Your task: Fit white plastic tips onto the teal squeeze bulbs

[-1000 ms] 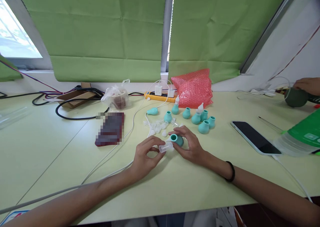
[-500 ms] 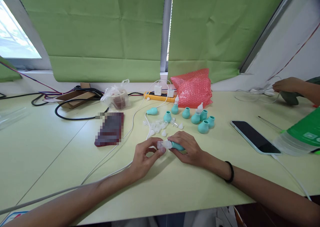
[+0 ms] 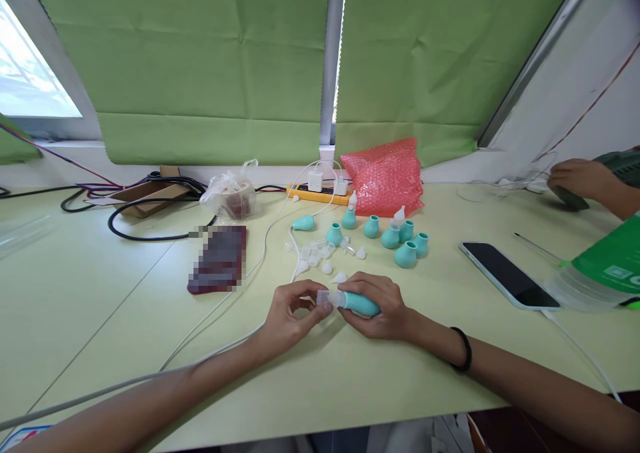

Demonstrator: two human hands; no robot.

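Above the table's near half, my right hand (image 3: pixel 383 310) is wrapped round a teal squeeze bulb (image 3: pixel 363 304), its neck pointing left. A clear plastic nozzle (image 3: pixel 331 298) sits at the bulb's neck, and my left hand (image 3: pixel 293 316) pinches its outer end between thumb and fingers. How deep the nozzle goes into the neck I cannot tell. Just beyond my right fingers lies a small white tip (image 3: pixel 339 278). Behind my hands are loose clear plastic pieces (image 3: pixel 314 253) and several standing teal bulbs (image 3: pixel 405 254), two with nozzles on top.
A phone (image 3: pixel 509 273) and a green-labelled clear container (image 3: pixel 595 273) are on the right. At the back lie a pink bubble-wrap bag (image 3: pixel 387 180) and an orange power strip (image 3: pixel 320 194). White cables (image 3: pixel 220 350) cross the left. Another person's hand (image 3: pixel 590 181) shows far right.
My right hand has shifted slightly and more of the held bulb shows. The white tip beyond its fingers has come into view. The other person's hand and dark tool moved.
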